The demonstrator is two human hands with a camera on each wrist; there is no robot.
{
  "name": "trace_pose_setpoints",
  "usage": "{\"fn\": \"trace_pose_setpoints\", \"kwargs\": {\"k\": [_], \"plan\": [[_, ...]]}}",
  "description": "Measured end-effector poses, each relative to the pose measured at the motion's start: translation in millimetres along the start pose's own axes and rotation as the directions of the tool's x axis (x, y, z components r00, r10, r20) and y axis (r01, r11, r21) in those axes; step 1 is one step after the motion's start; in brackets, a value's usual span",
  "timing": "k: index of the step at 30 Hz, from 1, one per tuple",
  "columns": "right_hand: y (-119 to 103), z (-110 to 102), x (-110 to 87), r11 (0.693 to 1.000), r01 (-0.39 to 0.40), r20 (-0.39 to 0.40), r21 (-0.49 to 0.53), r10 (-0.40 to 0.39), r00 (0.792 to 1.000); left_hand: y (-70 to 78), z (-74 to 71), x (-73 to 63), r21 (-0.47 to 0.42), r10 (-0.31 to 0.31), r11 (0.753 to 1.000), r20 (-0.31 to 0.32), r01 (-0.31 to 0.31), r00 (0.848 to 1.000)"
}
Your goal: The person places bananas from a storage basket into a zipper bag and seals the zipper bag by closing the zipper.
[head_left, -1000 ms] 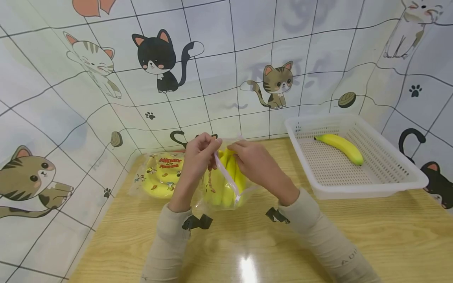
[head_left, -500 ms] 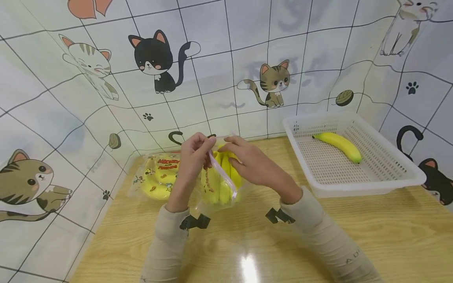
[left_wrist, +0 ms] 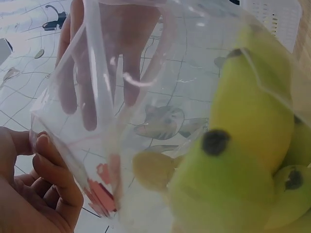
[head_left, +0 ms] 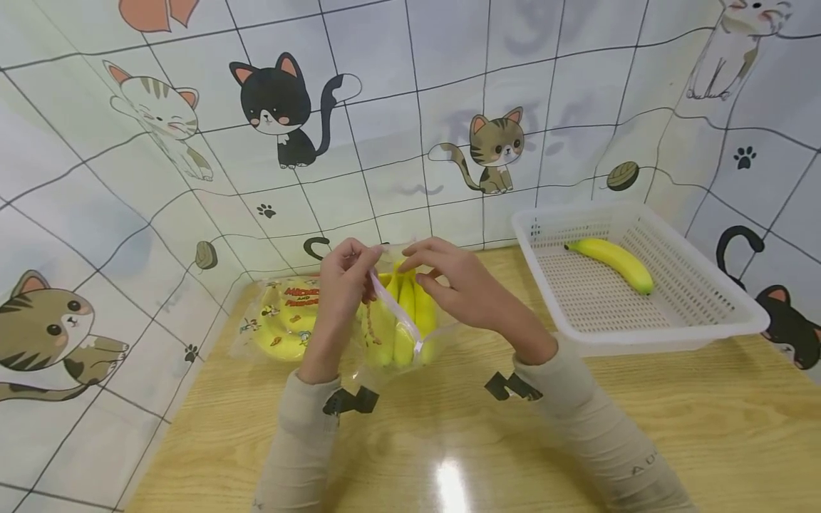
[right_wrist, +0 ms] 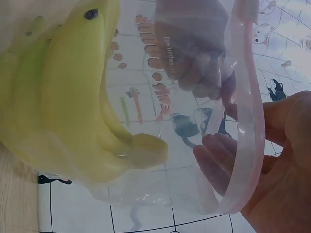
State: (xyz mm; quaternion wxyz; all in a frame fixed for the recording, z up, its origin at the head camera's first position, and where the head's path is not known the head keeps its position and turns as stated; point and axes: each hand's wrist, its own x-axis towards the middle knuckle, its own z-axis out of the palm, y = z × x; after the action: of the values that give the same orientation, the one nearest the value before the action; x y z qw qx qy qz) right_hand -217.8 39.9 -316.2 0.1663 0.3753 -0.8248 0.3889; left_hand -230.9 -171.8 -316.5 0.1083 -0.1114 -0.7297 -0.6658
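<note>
A clear zip bag point(head_left: 355, 370) with a pinkish strip point(head_left: 393, 305) along its mouth stands on the table, a bunch of yellow bananas point(head_left: 405, 324) inside it. My left hand point(head_left: 340, 288) pinches the bag's edge at the left of the mouth between thumb and fingers, seen closely in the left wrist view. At the other side of the mouth is my right hand point(head_left: 462, 285), its thumb and fingers apart. In the right wrist view, the fingers of the right hand point(right_wrist: 286, 155) show through the plastic beside the strip point(right_wrist: 250, 121). The bananas hang below, their stem inside the bag.
To the left lies another clear printed bag point(head_left: 282, 335) with yellow fruit in it, partly behind my left arm. A white perforated basket point(head_left: 667, 340) at the right holds one banana point(head_left: 612, 262). Cat-patterned sheeting point(head_left: 385, 107) encloses the table point(head_left: 462, 442) behind and at the sides.
My right hand's fingers have come away from the bananas' top and spread from the thumb. Both hands and the bag have shifted slightly left in view, the left hand still pinching the edge.
</note>
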Motion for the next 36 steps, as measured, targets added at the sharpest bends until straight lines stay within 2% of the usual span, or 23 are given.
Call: {"fn": "trace_pose_setpoints", "kwargs": {"k": [8, 13, 16, 19, 22, 24, 27, 29, 31, 33, 36], "plan": [[4.0, -8.7, 0.3, 0.998, 0.053, -0.113, -0.015, -0.054, 0.992, 0.0, 4.1, 5.5, 0.01, -0.01, 1.0, -0.037, 0.011, 0.999], [2.1, -17.6, -2.1, 0.998, 0.057, -0.129, -0.015, -0.058, 0.99, -1.7, 6.0, 7.4, 0.018, -0.02, 1.0, -0.034, 0.021, 0.999], [0.9, -27.2, -6.2, 0.997, 0.063, -0.113, -0.038, -0.067, 0.991, -3.8, 6.4, 7.6, 0.022, -0.034, 0.999, -0.027, 0.034, 0.999], [1.1, -44.8, -7.7, 0.984, 0.09, -0.062, -0.153, -0.1, 0.993, -5.0, 5.6, 7.5, 0.028, -0.037, 0.999, -0.028, 0.038, 0.999], [6.1, -72.1, -1.6, 0.951, 0.103, 0.003, -0.29, -0.107, 0.994, -4.8, 3.8, 7.6, 0.037, -0.031, 0.999, -0.039, 0.033, 0.999], [12.5, -94.2, 5.6, 0.927, 0.067, 0.038, -0.37, -0.057, 0.998, -4.2, 2.7, 7.6, 0.04, -0.033, 0.999, -0.043, 0.035, 0.999], [33.7, -126.8, 18.3, 0.884, -0.015, 0.082, -0.466, 0.06, 0.995, -3.3, 2.3, 7.9, 0.043, -0.038, 0.998, -0.04, 0.039, 0.998], [51.2, -144.6, 27.0, 0.844, -0.078, 0.121, -0.53, 0.167, 0.979, -2.8, 0.5, 7.7, 0.041, -0.039, 0.998, -0.042, 0.041, 0.998], [74.4, -159.1, 32.6, 0.805, -0.123, 0.164, -0.58, 0.263, 0.951, -2.7, -1.0, 7.7, 0.038, -0.04, 0.998, -0.042, 0.041, 0.998], [99.2, -169.7, 34.1, 0.77, -0.177, 0.205, -0.613, 0.371, 0.906, -2.8, -2.1, 7.9, 0.037, -0.04, 0.998, -0.041, 0.041, 0.998], [140.1, -181.0, 25.2, 0.723, -0.248, 0.253, -0.644, 0.507, 0.824, -3.1, -3.1, 8.4, 0.035, -0.04, 0.998, -0.042, 0.042, 0.998]]}}
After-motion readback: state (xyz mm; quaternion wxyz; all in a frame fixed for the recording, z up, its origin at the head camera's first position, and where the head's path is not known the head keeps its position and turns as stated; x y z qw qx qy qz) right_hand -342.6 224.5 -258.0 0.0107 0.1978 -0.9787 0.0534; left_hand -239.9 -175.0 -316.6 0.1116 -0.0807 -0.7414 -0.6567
